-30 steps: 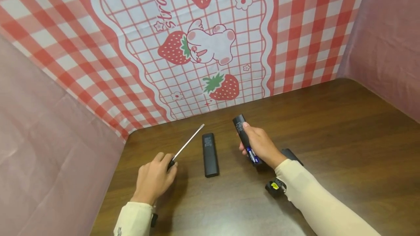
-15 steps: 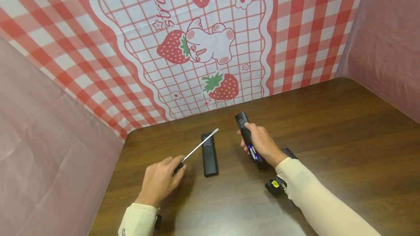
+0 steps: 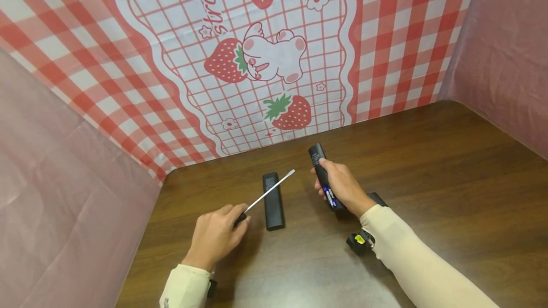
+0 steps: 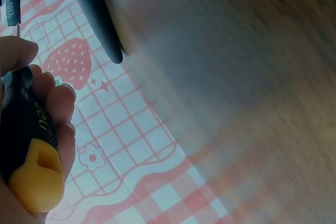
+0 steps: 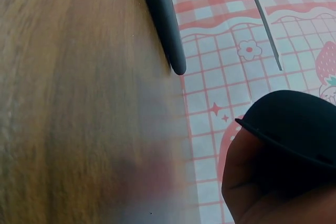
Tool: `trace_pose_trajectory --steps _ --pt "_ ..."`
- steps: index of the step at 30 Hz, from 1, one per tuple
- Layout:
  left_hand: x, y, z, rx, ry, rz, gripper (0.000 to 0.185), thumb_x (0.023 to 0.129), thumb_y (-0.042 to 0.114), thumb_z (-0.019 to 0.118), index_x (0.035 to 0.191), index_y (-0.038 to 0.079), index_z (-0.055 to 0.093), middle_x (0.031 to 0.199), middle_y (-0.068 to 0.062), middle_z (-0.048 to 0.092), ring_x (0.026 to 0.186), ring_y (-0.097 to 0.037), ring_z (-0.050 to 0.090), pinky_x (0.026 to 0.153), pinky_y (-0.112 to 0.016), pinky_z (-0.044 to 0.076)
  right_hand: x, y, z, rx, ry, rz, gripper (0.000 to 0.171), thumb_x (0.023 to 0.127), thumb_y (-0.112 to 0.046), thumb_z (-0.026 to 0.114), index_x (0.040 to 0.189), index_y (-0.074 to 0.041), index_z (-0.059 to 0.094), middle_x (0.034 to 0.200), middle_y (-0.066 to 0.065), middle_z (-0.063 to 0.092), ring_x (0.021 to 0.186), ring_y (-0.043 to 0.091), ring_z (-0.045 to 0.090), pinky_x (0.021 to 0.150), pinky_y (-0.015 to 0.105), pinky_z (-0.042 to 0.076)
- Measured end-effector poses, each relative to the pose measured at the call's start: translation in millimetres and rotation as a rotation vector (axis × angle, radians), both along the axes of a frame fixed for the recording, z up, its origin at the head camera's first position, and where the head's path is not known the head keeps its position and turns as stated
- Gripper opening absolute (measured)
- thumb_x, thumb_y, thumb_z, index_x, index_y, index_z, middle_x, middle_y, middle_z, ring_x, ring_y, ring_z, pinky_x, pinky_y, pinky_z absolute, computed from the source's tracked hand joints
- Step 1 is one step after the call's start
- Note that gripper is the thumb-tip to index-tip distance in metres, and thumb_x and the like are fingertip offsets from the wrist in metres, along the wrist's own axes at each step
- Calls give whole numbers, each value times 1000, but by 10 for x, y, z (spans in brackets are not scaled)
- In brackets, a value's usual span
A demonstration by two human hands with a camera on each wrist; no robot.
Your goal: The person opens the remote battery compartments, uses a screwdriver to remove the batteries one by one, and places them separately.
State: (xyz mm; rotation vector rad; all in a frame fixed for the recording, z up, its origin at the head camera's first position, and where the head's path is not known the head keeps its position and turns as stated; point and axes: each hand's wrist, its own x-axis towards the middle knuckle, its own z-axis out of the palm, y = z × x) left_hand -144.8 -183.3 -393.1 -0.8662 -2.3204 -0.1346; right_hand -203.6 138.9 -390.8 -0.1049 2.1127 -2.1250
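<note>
Two hands at work. Left hand (image 3: 214,239) fingers curled round black-and-yellow handle of long flat-blade screwdriver (image 3: 269,192); steel shaft points far-right, tip over far end of flat black cover panel (image 3: 273,201) lying on dark wooden bench (image 3: 428,165). Right hand (image 3: 342,188) fingers wrapped round slim black remote control (image 3: 318,165), raised off bench, just right of panel. Strawberry-print checked cloth (image 3: 274,61) hangs behind bench.
</note>
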Motion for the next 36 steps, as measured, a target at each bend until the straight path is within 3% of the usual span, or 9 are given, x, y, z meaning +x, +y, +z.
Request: trace_pose_trajectory --steps 21,30,36 --pt "45 86 -51 -14 -12 -32 20 82 24 74 99 15 71 75 6 62 53 -13 58 42 -32 45 -9 3 -14 11 20 -11 59 108 -41 34 123 12 55 75 12 61 58 17 59 54 31 52" --pt "41 109 -78 30 5 -82 22 86 23 71 105 14 70 76 5 58 46 -11 48 39 -29 41 -23 2 -44 20 24 -27 59 108 -41 34 125 12 55 76 12 62 58 17 60 54 32 53" --pt "50 126 -91 23 9 -87 22 88 24 69 107 14 70 77 5 58 46 -11 49 41 -30 42 -28 5 -38 26 20 -31 60 108 -43 34 126 10 56 78 14 62 60 20 61 55 33 54"
